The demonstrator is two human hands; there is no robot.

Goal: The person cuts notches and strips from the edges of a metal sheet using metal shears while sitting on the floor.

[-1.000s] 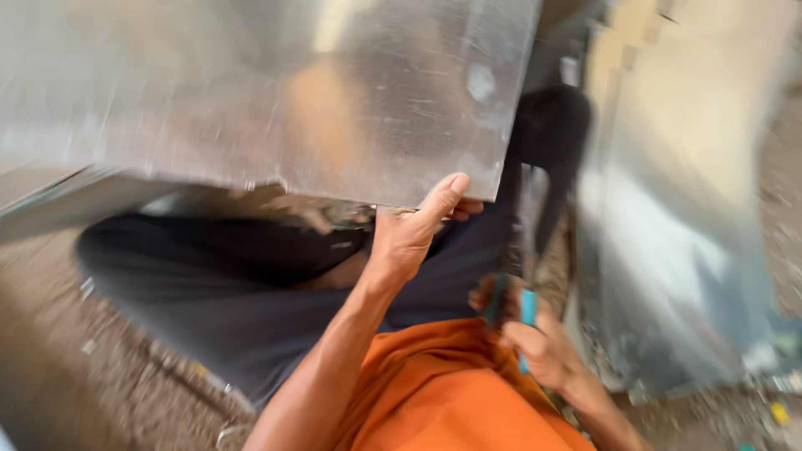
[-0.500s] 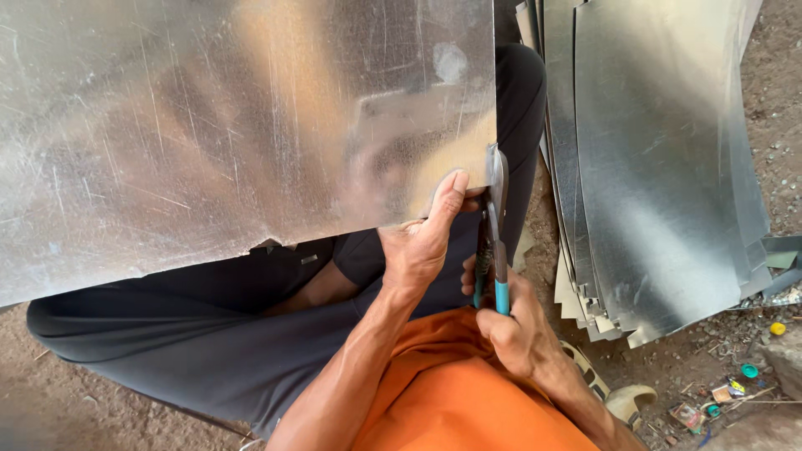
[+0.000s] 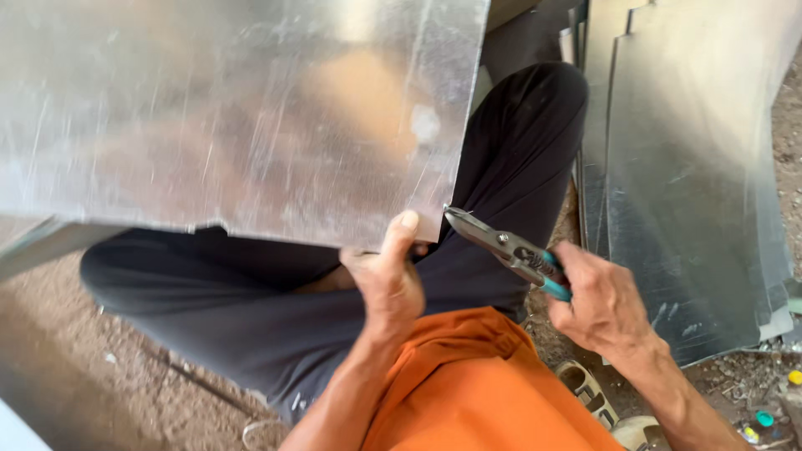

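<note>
A large shiny metal sheet (image 3: 234, 117) fills the upper left and rests over my lap. My left hand (image 3: 386, 280) grips its near edge close to the right corner, thumb on top. My right hand (image 3: 601, 305) holds tin snips (image 3: 501, 245) with teal handles. The snips' blade tips touch the sheet's lower right corner, just right of my left thumb. My legs in dark trousers lie under the sheet, and an orange shirt shows at the bottom.
A stack of cut metal sheets (image 3: 685, 167) lies on the ground to the right. Small coloured caps (image 3: 764, 418) and scraps sit on the dirt at the lower right. A sandal (image 3: 589, 392) is beside my right forearm.
The snips have swung from upright beside my left hand to lying flat, tips at the sheet's corner. My right hand moved out to the right. The sheet's edge now sits lower over my lap.
</note>
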